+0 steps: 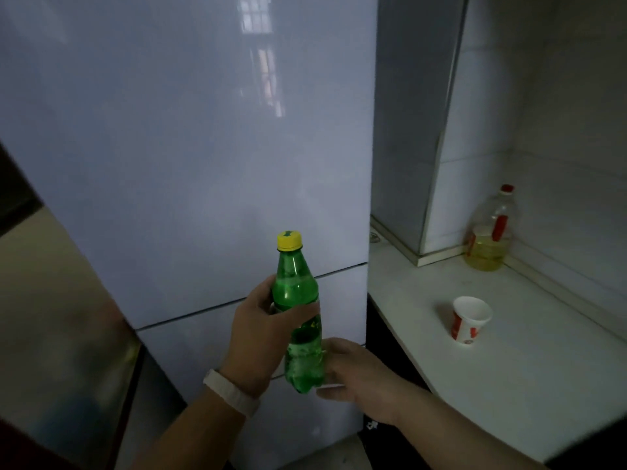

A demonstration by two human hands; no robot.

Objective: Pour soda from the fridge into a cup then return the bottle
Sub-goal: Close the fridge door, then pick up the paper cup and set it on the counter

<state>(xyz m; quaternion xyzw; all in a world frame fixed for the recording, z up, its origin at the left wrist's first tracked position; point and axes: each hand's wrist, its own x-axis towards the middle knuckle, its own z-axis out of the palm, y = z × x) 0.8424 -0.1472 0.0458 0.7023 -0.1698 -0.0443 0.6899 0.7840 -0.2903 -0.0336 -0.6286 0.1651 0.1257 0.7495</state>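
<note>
Soda bottle [298, 310], green plastic with a yellow cap [289, 240], is up in front of the closed fridge [190, 164], held nearly upright with its long axis tipped only slightly, cap at the top. From the head view, the left hand [261, 337] has its grip wrapped round the bottle's middle, thumb across the front and fingers curled behind, pressed onto the plastic. The right hand [356, 374] comes in lower, its grip closing on the base from the right side, fingers against the bottom of the bottle. So both hands are on it and the cap is on; judging from that, the pour has not begun and the cap wants unscrewing first. Now the relation that matters: the paper cup [470, 318], white with red print, stands upright and open on the pale counter [509, 385], off to the right of the bottle and well apart from it. The right hand is the nearer one to it. The counter's front edge runs just right of the fridge side, and the cup sits back from that edge with bare surface all round it, so there looks to be room to bring the bottle across. Farther back against the tiled wall stands a cooking oil jug [492, 232] with a red cap, clear of the cup and out of the likely path.
</note>
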